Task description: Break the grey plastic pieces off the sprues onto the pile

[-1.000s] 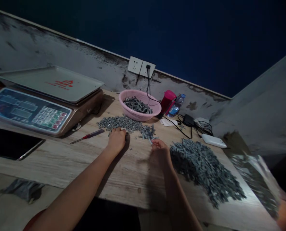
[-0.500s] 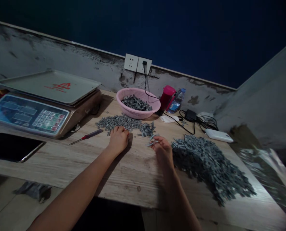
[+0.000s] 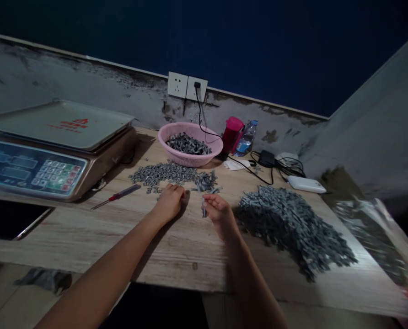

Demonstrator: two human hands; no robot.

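My left hand [image 3: 170, 201] rests curled on the wooden table [image 3: 176, 246], at the near edge of a flat spread of small grey metal parts [image 3: 163, 173]. What its fingers hold, if anything, is hidden. My right hand [image 3: 217, 212] is closed in a pinch on a small grey part, just right of the left hand. A big heap of grey parts [image 3: 289, 226] lies to its right. A pink basket [image 3: 190, 144] with more grey parts stands behind the spread.
A weighing scale [image 3: 53, 141] fills the left side, with a dark tablet [image 3: 12, 221] before it. A red-handled screwdriver [image 3: 116, 195] lies near the scale. At the back stand a red cup [image 3: 232, 134], a water bottle [image 3: 245, 138], cables, a charger and a white power bank [image 3: 306, 184].
My right hand has drawn left and nearer to my left hand, still pinching a grey part. My left hand has stayed at the spread's edge. The view has shifted slightly.
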